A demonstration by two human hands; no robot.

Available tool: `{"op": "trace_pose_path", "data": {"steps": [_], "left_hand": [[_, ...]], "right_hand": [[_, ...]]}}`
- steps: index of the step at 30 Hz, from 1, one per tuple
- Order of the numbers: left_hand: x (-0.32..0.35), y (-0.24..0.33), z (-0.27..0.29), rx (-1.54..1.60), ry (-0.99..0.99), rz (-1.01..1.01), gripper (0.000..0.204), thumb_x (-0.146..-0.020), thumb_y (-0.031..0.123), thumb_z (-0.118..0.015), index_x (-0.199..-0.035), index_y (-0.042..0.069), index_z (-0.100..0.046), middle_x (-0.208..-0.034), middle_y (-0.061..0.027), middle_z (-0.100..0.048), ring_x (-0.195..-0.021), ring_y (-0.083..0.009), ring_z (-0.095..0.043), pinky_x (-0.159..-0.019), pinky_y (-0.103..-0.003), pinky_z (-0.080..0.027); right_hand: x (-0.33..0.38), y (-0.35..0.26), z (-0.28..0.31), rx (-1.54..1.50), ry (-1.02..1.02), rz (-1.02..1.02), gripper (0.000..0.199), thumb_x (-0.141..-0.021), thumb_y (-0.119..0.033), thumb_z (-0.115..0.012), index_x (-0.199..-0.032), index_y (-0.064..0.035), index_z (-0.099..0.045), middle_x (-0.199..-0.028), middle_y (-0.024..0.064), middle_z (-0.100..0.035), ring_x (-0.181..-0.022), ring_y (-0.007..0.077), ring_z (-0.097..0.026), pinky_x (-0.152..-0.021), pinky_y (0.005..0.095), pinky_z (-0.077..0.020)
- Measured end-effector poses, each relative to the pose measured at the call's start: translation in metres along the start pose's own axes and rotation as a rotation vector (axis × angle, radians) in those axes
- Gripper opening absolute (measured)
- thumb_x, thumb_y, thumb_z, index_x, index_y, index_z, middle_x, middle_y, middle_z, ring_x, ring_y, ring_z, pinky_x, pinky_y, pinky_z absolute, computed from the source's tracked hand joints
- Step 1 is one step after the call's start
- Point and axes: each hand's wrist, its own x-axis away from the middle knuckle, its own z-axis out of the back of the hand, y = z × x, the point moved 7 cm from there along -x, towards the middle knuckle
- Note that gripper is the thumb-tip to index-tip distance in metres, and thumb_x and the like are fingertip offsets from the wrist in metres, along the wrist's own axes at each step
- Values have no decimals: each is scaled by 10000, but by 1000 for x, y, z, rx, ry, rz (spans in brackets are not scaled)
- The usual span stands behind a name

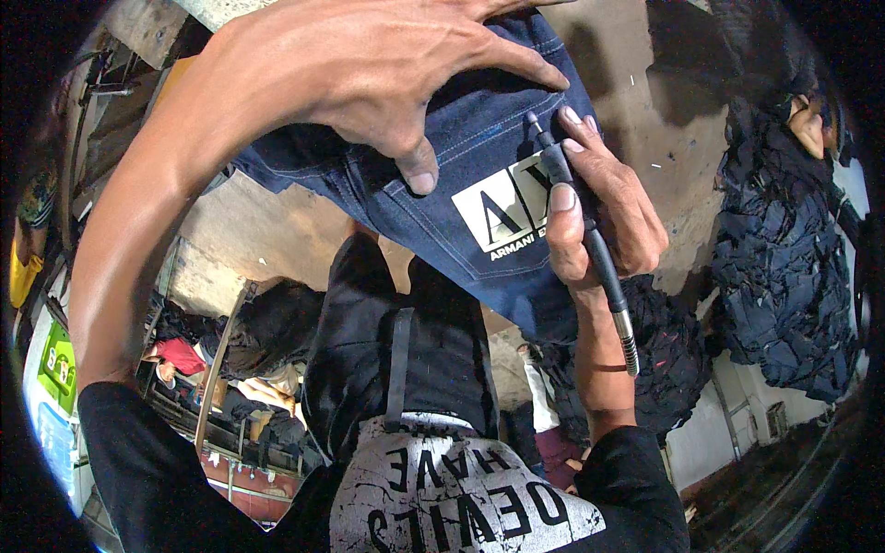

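Dark blue denim jeans (359, 189) are spread in front of me, with a back pocket that carries a white printed patch (487, 210). My left hand (396, 74) rests on the denim at the pocket's upper left, its fingers stretched wide apart and thumb pressed near the pocket edge. In my right hand (613, 198) is a slim black rotary tool handpiece (599, 253), pinched between thumb and fingers. Its thin metal tip points up toward the stitched pocket top, over a faint worn blue line. A metal spring sleeve forms its lower end. Whether the tip touches the cloth, I cannot tell.
Big heaps of dark garments (784, 249) lie on the right, and another dark pile (659, 346) sits behind my right forearm. More clothes (272, 327) are at the lower left beside a wooden bar (221, 364). Another person's hand (807, 127) shows at the far right.
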Motion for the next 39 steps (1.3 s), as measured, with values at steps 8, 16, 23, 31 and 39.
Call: {"op": "trace_pose_path", "data": {"steps": [8, 16, 23, 31, 39], "left_hand": [[2, -7, -11, -41, 58, -40, 1161, -692, 675, -837, -1664, 278, -345, -1758, -249, -79, -1624, -436, -109, -1213, -836, -73], [9, -17, -22, -25, 41, -41, 1104, -769, 690, -779, -1672, 254, -316, -1755, -259, -66, -1618, -463, -90, -1196, -853, -51], [6, -9, -13, 5, 52, -50, 1107, -758, 635, -814, -1663, 212, -339, -1751, -269, -75, -1611, -486, -91, -1185, -866, -58], [10, -3, -10, -168, -60, 81, 1080, -747, 574, -818, -1650, 186, -371, -1743, -288, -107, -1616, -468, -112, -1192, -857, -58], [17, -11, -19, -23, 19, -6, 1075, -711, 483, -839, -1639, 167, -398, -1742, -296, -115, -1612, -464, -145, -1197, -844, -83]], "right_hand": [[4, 5, 2, -10, 14, -60, 322, -952, -115, -654, -1127, 151, -704, -1191, 337, -731, -1191, 409, -717, -1092, 509, -525], [1, 8, 3, -16, 126, -89, 301, -813, -45, -685, -1029, 158, -739, -1032, 329, -759, -1061, 422, -769, -1011, 545, -587], [0, 4, 0, 0, 96, -1, 311, -807, -65, -678, -1024, 146, -746, -1019, 329, -761, -1047, 417, -774, -1009, 551, -586], [1, -13, -8, -12, -86, 50, 317, -913, -106, -618, -1089, 140, -717, -1117, 347, -741, -1154, 446, -729, -1084, 582, -522], [4, -13, -13, 5, -89, 14, 325, -918, -133, -643, -1085, 134, -724, -1114, 344, -744, -1166, 437, -726, -1096, 580, -512]]}}
